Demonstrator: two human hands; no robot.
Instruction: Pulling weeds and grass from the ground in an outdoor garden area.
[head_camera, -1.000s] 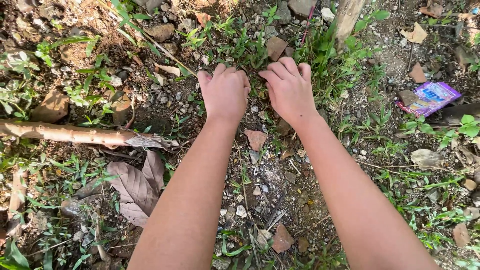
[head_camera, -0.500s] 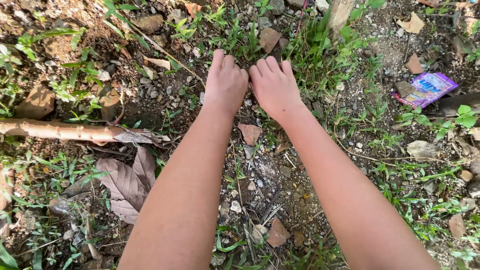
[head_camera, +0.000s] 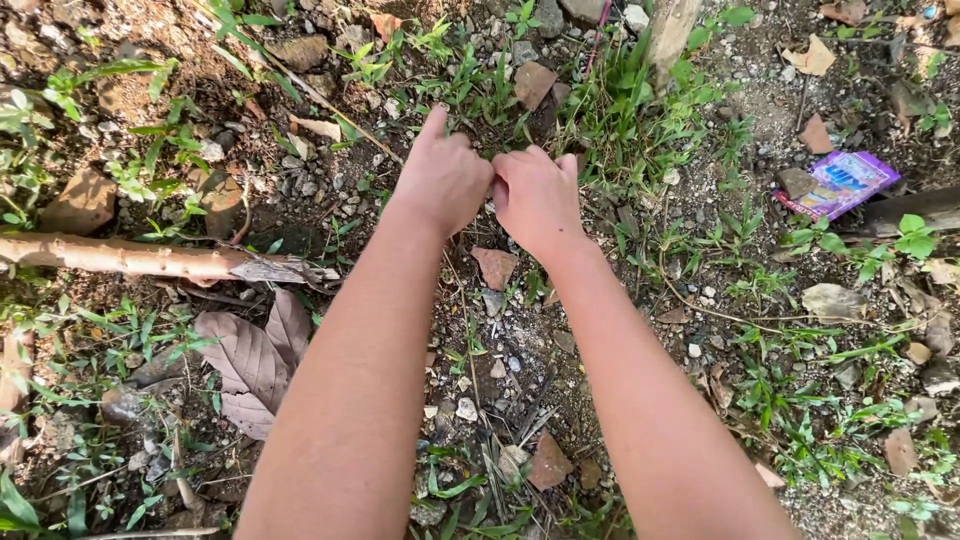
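Reaching forward side by side, the left hand (head_camera: 443, 180) and the right hand (head_camera: 535, 197) meet knuckle to knuckle over a small patch of low weeds (head_camera: 480, 95) growing out of stony ground (head_camera: 520, 350). Both hands are curled into loose fists with fingers tucked under, seemingly pinching at stems right where the two hands touch, though the fingertips are hidden beneath the knuckles and I cannot tell for certain what, if anything, is held; the left index finger juts out toward the green blades just beyond. Judging by how things lie, the pulling looks barely begun: green tufts stand rooted all around, a thick clump of grass (head_camera: 620, 110) rises just right of the hands at the foot of a pale wooden stake (head_camera: 672, 30), and no heap of uprooted plants shows anywhere. Underfoot is dry dirt strewn with gravel, reddish broken shards (head_camera: 497, 266) and brown dead leaves (head_camera: 250, 365). A peeling fallen branch (head_camera: 150, 260) lies well to the left, and a purple wrapper (head_camera: 838, 184) sits well apart on the right, so the hands have open room.
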